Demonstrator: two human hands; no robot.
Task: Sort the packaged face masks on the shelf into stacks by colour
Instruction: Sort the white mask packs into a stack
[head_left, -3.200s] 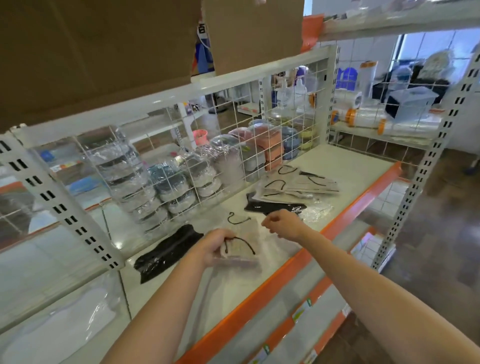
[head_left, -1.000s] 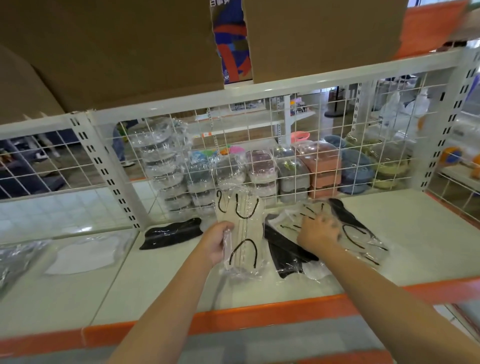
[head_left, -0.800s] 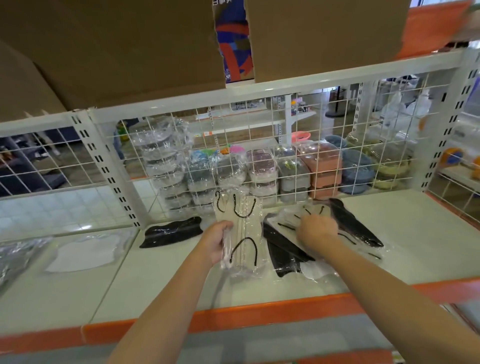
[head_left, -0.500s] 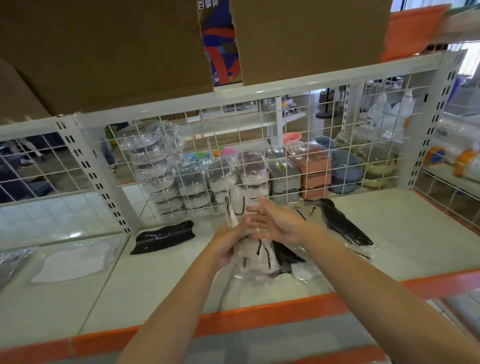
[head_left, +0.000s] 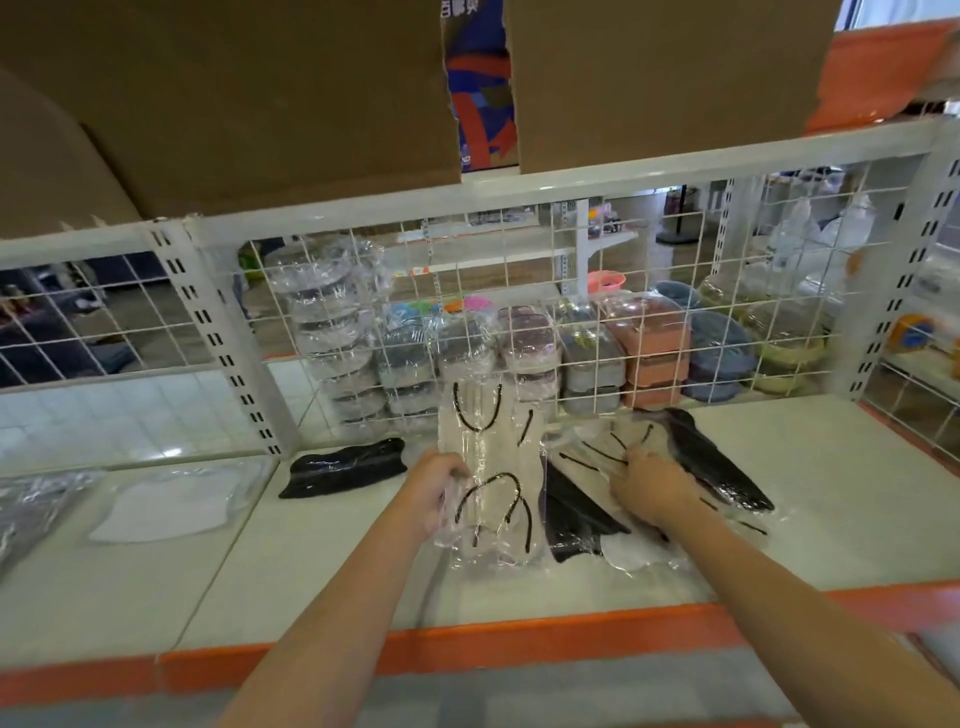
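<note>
My left hand (head_left: 434, 493) grips a small stack of beige masks with black ear loops (head_left: 488, 457), each in clear wrap, held upright above the white shelf (head_left: 831, 499). My right hand (head_left: 649, 486) lies on the mixed pile to the right, its fingers on another beige packaged mask (head_left: 602, 447). In that pile a black packaged mask (head_left: 717, 467) lies at the right, another black one (head_left: 571, 519) at the left, and a white one (head_left: 628, 556) at the front. A lone black packaged mask (head_left: 343, 467) lies on the shelf to the left.
A white packaged mask (head_left: 166, 512) and a dark wrapped pack (head_left: 31, 514) lie on the neighbouring shelf at left. A white wire grid (head_left: 649, 291) backs the shelf, with wrapped containers behind it. Cardboard boxes (head_left: 665, 78) hang low overhead. An orange lip (head_left: 519, 639) edges the shelf front.
My right hand brought a beige mask from the pile to the stack in my left hand, then went back down onto the pile. The held stack has grown thicker.
</note>
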